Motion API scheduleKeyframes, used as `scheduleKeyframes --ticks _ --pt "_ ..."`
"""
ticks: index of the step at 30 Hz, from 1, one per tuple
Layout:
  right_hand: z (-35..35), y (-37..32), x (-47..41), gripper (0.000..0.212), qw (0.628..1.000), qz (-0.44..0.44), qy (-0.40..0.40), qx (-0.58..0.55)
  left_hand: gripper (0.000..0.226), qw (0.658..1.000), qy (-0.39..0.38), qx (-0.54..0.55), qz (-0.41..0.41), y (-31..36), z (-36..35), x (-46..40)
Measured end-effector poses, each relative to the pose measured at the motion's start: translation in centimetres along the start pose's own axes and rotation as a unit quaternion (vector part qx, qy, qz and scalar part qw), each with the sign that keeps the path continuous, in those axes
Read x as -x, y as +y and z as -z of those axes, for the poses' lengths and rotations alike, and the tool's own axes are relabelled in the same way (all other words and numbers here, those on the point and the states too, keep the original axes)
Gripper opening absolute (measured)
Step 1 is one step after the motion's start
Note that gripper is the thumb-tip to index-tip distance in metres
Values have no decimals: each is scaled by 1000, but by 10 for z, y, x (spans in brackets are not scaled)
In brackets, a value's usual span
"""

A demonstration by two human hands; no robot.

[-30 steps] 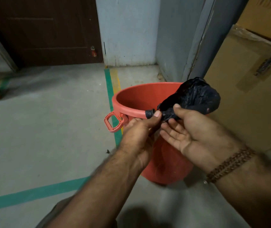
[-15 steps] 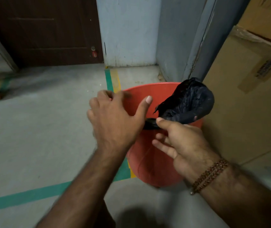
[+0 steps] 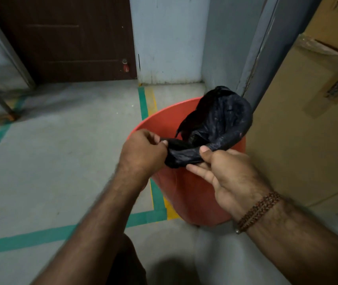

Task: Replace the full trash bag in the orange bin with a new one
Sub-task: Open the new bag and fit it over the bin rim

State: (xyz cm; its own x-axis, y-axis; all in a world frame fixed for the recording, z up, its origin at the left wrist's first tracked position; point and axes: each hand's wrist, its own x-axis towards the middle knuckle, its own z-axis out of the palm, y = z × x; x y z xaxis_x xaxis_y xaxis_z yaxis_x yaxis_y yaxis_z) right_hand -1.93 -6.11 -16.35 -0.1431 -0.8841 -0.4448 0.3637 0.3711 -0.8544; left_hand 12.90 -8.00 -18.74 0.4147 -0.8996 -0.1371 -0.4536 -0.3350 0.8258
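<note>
The orange bin stands on the concrete floor in front of me, its near rim hidden behind my hands. A crumpled black trash bag is held over the bin's mouth. My left hand pinches the bag's near end at the left. My right hand, with a beaded bracelet on the wrist, grips the same bunched end from the right, thumb on top. The rest of the bag bulges up and back over the bin. The bin's inside, where visible, is bare orange.
A large cardboard box stands tight against the bin's right side. A grey wall corner and door frame rise behind the bin. A dark brown door is at the back left. Green and yellow floor tape runs under the bin.
My left hand left the bag, rose open in front of the bin, then came back and took hold of the bag's near end. The bag is now stretched between both hands.
</note>
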Motion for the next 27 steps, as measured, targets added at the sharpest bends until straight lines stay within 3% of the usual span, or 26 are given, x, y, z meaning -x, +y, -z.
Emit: scheduleKeyframes --ticks 4,9,11,15,20,22,27 --pt "7 -9 -8 22 999 -14 -8 -32 25 962 62 258 67 6 6 5" --pt "18 -19 -14 21 998 -24 -5 -51 19 886 11 435 160 1 -2 5" --pt "21 -20 -15 22 998 -27 -8 -49 23 859 -6 473 195 -1 -6 3" --pt "23 -21 -19 24 998 -26 -8 -56 18 828 39 513 222 -4 -17 6" --pt "28 -26 -25 27 997 -29 4 -73 36 792 28 561 240 -6 -27 8" --pt "29 -28 -25 24 997 -32 3 -71 39 805 41 542 238 -9 -30 8" --pt "29 -27 -26 20 998 -38 -15 -47 18 892 104 402 178 -15 -42 16"
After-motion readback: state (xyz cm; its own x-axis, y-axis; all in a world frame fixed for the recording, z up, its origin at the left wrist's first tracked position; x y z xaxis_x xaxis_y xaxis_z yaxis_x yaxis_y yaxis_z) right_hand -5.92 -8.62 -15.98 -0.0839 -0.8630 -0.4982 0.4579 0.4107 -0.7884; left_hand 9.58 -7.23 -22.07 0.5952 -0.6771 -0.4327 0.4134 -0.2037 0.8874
